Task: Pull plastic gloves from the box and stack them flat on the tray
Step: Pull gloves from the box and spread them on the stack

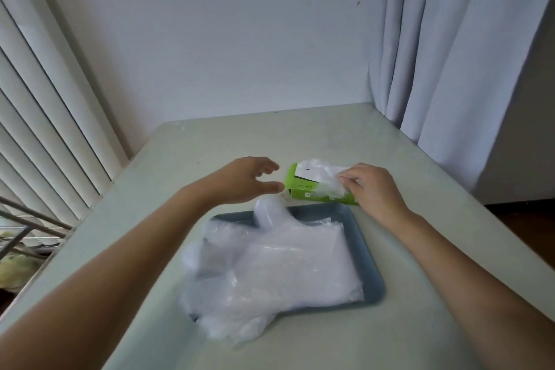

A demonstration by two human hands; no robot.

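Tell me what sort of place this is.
Probably a home or small office room: a plain table against a white wall, window blinds on the left, a curtain on the right.

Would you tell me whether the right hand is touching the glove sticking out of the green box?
Touching. The head view shows the right hand, its fingers pinching the glove at the box opening, no gap.
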